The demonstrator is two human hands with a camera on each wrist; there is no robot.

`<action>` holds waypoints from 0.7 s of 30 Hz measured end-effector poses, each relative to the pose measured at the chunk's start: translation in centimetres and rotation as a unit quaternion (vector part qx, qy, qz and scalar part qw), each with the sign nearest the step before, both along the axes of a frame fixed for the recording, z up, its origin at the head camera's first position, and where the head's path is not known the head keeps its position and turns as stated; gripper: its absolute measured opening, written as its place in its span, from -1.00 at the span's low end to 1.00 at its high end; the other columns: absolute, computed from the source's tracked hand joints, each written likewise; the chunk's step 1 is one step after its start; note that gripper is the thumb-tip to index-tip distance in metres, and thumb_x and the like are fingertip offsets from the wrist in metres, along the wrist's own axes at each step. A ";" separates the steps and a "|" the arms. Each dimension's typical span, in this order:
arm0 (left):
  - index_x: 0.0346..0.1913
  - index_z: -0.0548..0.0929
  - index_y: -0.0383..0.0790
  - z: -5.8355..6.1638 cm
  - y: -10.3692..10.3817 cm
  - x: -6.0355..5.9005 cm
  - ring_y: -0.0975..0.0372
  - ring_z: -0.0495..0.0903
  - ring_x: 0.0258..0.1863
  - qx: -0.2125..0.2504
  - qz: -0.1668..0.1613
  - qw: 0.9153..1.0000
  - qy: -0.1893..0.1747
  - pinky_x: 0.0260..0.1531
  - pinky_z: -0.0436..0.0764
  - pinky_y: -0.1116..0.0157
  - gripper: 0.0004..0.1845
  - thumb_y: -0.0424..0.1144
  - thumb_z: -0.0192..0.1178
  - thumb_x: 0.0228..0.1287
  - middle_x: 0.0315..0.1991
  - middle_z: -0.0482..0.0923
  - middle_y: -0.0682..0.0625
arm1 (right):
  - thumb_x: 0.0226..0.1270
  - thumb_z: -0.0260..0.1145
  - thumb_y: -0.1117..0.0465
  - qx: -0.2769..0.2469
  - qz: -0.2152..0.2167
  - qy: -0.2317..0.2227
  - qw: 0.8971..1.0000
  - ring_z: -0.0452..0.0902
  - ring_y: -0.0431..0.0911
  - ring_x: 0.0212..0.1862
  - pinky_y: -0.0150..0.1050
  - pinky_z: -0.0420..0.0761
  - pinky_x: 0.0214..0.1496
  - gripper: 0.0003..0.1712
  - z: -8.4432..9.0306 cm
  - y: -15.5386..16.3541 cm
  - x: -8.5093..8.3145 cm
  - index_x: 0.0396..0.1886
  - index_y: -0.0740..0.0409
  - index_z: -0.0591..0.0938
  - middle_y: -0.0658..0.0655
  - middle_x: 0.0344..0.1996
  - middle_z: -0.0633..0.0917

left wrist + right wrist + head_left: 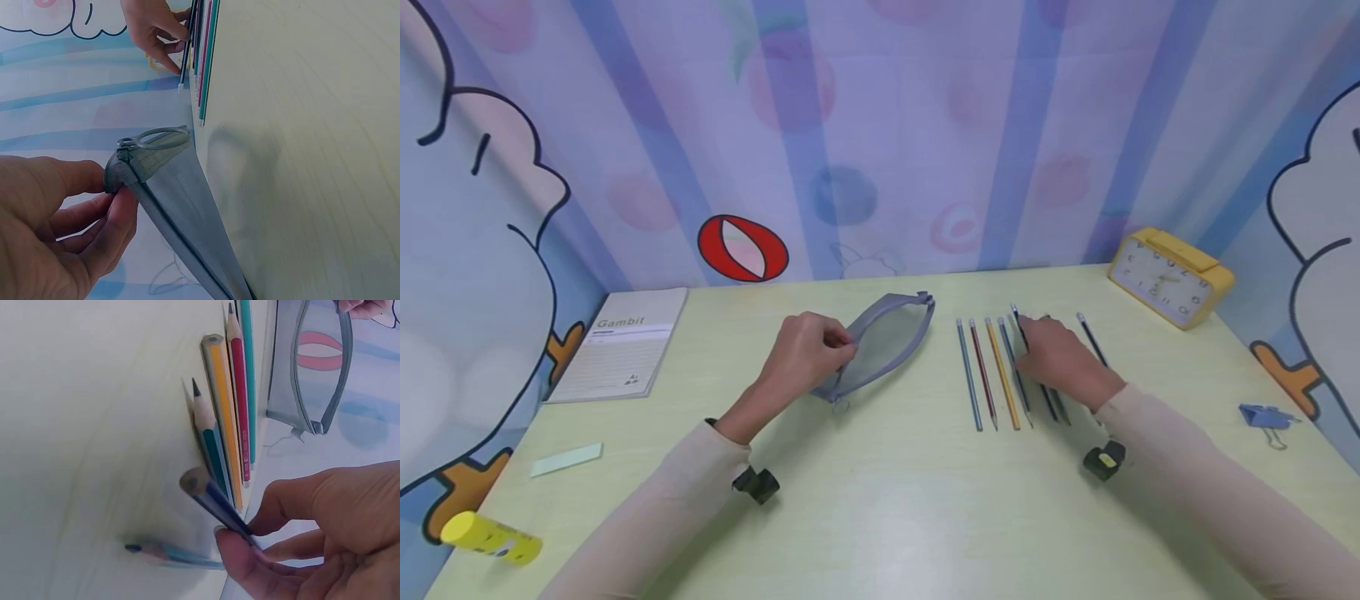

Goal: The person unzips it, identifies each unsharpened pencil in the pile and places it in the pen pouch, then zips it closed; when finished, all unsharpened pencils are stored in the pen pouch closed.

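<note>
A grey mesh pencil pouch (887, 342) lies on the pale green table (887, 500), its zip mouth gaping. My left hand (842, 342) pinches the pouch's upper edge (122, 175) between thumb and fingers, holding it up. To the right lies a row of several pencils (992, 375): teal, red, yellow, teal and some dark ones. My right hand (1033, 337) rests over the dark pencils. In the right wrist view it pinches a dark blue pencil (215, 500) whose end is raised off the table. Another bluish pencil (169, 553) beneath it is blurred.
A "Gambit" notebook (621, 342) sits at the far left, a yellow alarm clock (1168, 275) at the far right by the wall. A blue binder clip (1266, 417) lies right, a yellow glue stick (490, 537) and a pale green strip (567, 460) front left.
</note>
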State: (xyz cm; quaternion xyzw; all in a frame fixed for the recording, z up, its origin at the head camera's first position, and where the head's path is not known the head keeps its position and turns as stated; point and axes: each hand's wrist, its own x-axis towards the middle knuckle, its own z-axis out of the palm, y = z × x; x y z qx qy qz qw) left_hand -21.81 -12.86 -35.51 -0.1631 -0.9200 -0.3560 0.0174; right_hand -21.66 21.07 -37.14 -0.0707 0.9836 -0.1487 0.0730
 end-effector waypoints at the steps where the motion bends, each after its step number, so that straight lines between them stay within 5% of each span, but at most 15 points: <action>1: -0.27 0.83 -0.24 0.0 0.0 0.0 0.28 0.66 -0.52 0.001 0.000 1.000 -0.001 -0.43 0.66 0.34 -0.87 -0.27 0.33 0.27 -0.40 0.78 -0.06 | 0.30 0.23 0.36 -0.009 0.000 0.002 1.000 0.53 0.17 -0.08 0.07 0.57 -0.03 -0.24 0.1 0.0 0.0 0.44 0.55 0.24 0.57 0.13 0.54; 8: -0.26 0.83 -0.24 -0.1 -0.1 -0.1 0.29 0.67 -0.52 0.003 -0.002 1.000 -0.001 -0.41 0.68 0.32 -0.87 -0.27 0.32 0.28 -0.39 0.79 -0.06 | 0.35 0.21 0.35 -0.103 -0.003 0.006 0.995 0.57 -0.07 -0.46 -0.18 0.56 -0.40 -0.21 0.4 0.7 0.0 0.52 0.44 0.18 0.30 -0.29 0.61; 12: -0.26 0.82 -0.24 -0.1 -0.1 -0.1 0.29 0.68 -0.52 0.005 -0.004 1.000 -0.004 -0.40 0.68 0.33 -0.87 -0.27 0.32 0.28 -0.39 0.79 -0.05 | 0.40 0.19 0.29 -0.189 -0.022 -0.030 0.981 0.66 -0.14 -0.50 -0.18 0.70 -0.33 -0.18 0.8 0.6 0.0 0.58 0.34 0.11 0.30 -0.17 0.62; 15: -0.27 0.82 -0.24 -0.1 0.0 -0.1 0.30 0.67 -0.52 0.004 -0.003 1.000 -0.004 -0.41 0.68 0.33 -0.87 -0.27 0.32 0.28 -0.39 0.79 -0.05 | 0.43 0.17 0.28 -0.262 -0.028 -0.065 0.963 0.70 -0.13 -0.40 -0.14 0.75 -0.19 -0.20 1.3 0.2 0.1 0.60 0.26 0.12 0.35 -0.01 0.59; 21: -0.27 0.82 -0.24 -0.1 -0.1 0.0 0.29 0.68 -0.52 0.007 -0.004 1.000 -0.005 -0.39 0.68 0.33 -0.87 -0.27 0.32 0.28 -0.39 0.79 -0.06 | 0.47 0.14 0.26 -0.403 -0.025 -0.106 0.909 0.63 -0.13 -0.20 -0.20 0.73 -0.10 -0.22 1.6 -1.1 0.6 0.62 0.09 0.11 0.36 0.08 0.50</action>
